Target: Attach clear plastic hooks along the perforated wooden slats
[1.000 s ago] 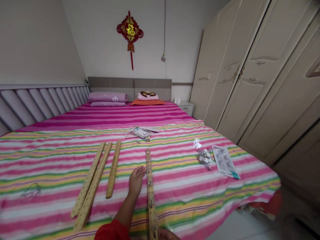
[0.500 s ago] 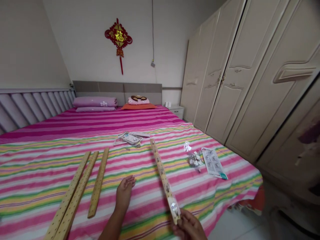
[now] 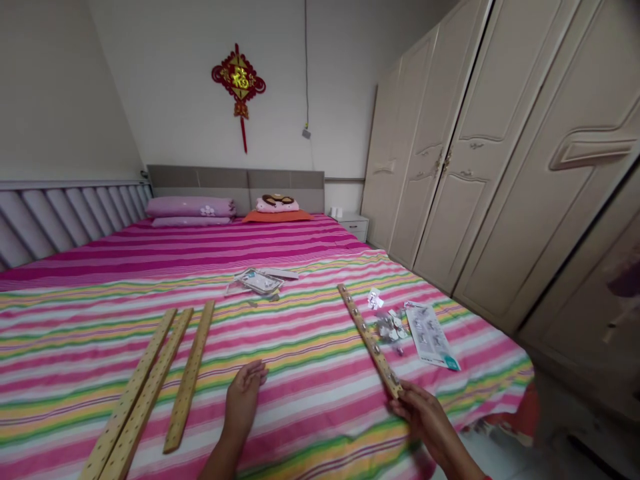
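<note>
My right hand (image 3: 420, 410) grips the near end of a narrow wooden strip (image 3: 369, 339) with several shiny metal pieces set along it. The strip slants away from me, its far end beside a small pile of loose, pale and shiny pieces (image 3: 391, 325). My left hand (image 3: 245, 390) is over the striped sheet with fingers loosely curled and apart, holding nothing. To its left lies a wooden strip with holes (image 3: 190, 380). Farther left, two longer strips with holes (image 3: 133, 393) lie side by side.
A printed packet (image 3: 431, 335) lies right of the loose pieces. Farther back are a clear package (image 3: 261, 280) and scraps. The striped sheet (image 3: 300, 413) covers the bed's near part, dropping off at the right toward the floor. Wardrobes (image 3: 480, 200) line the right side.
My right hand has moved right and away from me, carrying the wooden strip toward the loose pieces. My left hand has shifted slightly left and remains unfilled.
</note>
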The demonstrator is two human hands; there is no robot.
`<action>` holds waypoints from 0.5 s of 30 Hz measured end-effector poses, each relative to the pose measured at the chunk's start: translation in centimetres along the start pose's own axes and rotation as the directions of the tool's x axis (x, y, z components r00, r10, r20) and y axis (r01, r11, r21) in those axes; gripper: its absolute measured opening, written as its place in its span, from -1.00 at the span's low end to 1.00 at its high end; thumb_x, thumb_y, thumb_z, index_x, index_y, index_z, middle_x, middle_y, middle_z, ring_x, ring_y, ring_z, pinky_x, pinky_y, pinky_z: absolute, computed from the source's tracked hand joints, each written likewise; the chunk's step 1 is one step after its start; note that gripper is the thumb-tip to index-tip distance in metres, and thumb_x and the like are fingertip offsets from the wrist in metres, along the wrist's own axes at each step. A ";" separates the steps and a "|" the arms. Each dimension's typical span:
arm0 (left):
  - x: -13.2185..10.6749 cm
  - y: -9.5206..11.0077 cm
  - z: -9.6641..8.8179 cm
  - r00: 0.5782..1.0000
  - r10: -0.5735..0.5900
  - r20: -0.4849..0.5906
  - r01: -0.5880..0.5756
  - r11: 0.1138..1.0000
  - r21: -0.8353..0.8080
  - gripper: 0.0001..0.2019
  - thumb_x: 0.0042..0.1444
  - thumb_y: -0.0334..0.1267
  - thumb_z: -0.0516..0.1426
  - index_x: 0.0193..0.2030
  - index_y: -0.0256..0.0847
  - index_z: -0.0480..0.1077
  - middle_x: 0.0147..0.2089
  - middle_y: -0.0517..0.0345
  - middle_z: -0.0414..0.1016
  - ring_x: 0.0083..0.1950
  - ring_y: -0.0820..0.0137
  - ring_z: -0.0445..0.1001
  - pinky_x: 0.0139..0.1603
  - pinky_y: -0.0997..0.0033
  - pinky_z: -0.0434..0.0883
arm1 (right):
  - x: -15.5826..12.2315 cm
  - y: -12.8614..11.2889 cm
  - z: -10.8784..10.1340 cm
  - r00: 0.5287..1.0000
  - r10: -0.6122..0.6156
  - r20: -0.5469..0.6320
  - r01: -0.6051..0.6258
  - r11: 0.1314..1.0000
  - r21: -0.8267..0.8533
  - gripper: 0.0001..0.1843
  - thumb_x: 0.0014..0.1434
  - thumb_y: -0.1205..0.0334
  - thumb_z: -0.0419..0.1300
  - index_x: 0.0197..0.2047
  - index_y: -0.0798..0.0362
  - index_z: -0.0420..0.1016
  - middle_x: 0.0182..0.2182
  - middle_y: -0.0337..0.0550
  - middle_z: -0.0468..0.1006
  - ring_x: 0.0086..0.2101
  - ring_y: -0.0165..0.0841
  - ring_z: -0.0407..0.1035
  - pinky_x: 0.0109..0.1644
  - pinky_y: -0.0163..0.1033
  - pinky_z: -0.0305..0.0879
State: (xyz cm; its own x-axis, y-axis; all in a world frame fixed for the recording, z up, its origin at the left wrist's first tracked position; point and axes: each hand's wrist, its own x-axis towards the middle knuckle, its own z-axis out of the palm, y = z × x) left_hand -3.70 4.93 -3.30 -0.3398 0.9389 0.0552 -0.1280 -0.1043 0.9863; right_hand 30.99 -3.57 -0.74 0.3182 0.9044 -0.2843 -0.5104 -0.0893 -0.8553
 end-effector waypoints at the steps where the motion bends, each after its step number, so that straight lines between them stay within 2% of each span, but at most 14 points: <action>1: 0.0 0.0 0.0 1.000 -0.002 0.000 0.002 1.000 0.001 -0.62 -0.28 -0.09 0.27 -0.29 -0.26 0.46 -0.28 -0.01 0.59 -0.26 0.23 0.58 -0.21 0.24 0.52 | 0.2 0.0 -0.2 1.000 0.006 -0.002 -0.005 1.000 0.001 -0.71 -0.32 0.37 0.43 -0.43 0.17 0.52 -0.61 -0.20 0.56 -0.59 -0.37 0.49 -0.47 -0.38 0.47; 8: -0.2 0.6 0.4 0.999 -0.035 0.001 0.035 0.999 0.001 -0.61 -0.29 -0.07 0.24 -0.30 -0.26 0.44 -0.27 0.00 0.57 -0.25 0.26 0.57 -0.21 0.28 0.49 | 0.0 0.2 -0.9 0.997 0.058 -0.043 -0.059 0.998 -0.019 -0.61 -0.38 0.37 0.47 -0.38 0.19 0.55 -0.48 -0.06 0.64 -0.43 -0.24 0.56 -0.31 -0.33 0.52; 12: -0.8 1.4 0.3 0.999 -0.033 0.002 0.033 0.998 0.044 -0.64 -0.30 -0.07 0.25 -0.35 -0.26 0.46 -0.34 -0.01 0.57 -0.30 0.24 0.56 -0.26 0.25 0.48 | -0.7 0.6 -1.1 0.991 0.052 -0.126 -0.053 0.999 0.001 -0.53 -0.48 0.34 0.49 -0.37 0.15 0.55 -0.45 -0.09 0.64 -0.42 -0.19 0.56 -0.37 -0.30 0.53; 15: -1.6 2.7 -0.9 1.000 -0.012 0.003 0.012 0.995 0.098 -0.69 -0.28 -0.11 0.24 -0.38 -0.25 0.48 -0.36 0.00 0.56 -0.30 0.21 0.54 -0.25 0.22 0.46 | -1.4 1.3 -2.0 0.973 0.013 -0.231 -0.013 1.000 -0.002 -0.54 -0.50 0.31 0.50 -0.39 0.10 0.55 -0.49 -0.14 0.63 -0.51 -0.26 0.52 -0.48 -0.33 0.50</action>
State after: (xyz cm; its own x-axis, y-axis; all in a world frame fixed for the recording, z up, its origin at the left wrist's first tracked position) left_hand -4.36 2.83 -0.83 -0.3355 0.9410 0.0435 -0.0396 -0.0602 0.9974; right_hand 31.46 -5.83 -2.33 0.4875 0.7825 -0.3873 -0.5131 -0.1022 -0.8522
